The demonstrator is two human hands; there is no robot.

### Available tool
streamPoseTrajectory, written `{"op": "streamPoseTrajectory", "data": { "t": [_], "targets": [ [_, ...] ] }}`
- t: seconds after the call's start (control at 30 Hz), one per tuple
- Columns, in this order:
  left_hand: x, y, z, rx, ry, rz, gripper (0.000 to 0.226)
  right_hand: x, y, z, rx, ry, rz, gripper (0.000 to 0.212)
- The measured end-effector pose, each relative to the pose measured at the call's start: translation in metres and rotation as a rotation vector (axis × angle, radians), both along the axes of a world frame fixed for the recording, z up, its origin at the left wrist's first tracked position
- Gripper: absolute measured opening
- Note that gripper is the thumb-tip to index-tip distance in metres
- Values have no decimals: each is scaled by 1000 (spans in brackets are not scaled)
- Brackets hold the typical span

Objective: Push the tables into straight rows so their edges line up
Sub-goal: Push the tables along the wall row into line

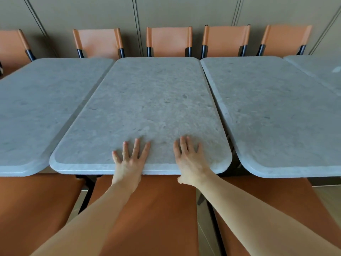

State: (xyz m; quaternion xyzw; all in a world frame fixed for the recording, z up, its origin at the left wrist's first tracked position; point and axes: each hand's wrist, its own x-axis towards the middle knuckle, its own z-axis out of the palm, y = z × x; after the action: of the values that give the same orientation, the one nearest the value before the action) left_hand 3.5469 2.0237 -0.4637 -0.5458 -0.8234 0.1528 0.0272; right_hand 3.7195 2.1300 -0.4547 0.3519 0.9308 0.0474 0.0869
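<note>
Grey stone tops the middle table (pixel 147 100), which sits directly ahead of me between 2 neighbours, the left table (pixel 36 108) and the right table (pixel 276 111). My left hand (pixel 129 163) and right hand (pixel 191 161) lie flat, fingers spread, over its near edge, gripping nothing. Its near edge stands slightly forward of theirs.

Orange chairs (pixel 169 40) against a panelled wall (pixel 166 10), orange seats (pixel 147 215) nearest.
</note>
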Motion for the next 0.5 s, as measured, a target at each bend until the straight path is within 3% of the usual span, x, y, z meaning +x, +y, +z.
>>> {"op": "streamPoseTrajectory", "data": {
  "t": [0.2, 0.5],
  "targets": [
    [0, -1, -2, -12, 27, 2, 118, -3, -11, -6, -20, 81, -100, 113],
    [7, 0, 4, -38, 68, 46, 117, 2, -12, -7, -33, 112, -84, 113]
  ]
}}
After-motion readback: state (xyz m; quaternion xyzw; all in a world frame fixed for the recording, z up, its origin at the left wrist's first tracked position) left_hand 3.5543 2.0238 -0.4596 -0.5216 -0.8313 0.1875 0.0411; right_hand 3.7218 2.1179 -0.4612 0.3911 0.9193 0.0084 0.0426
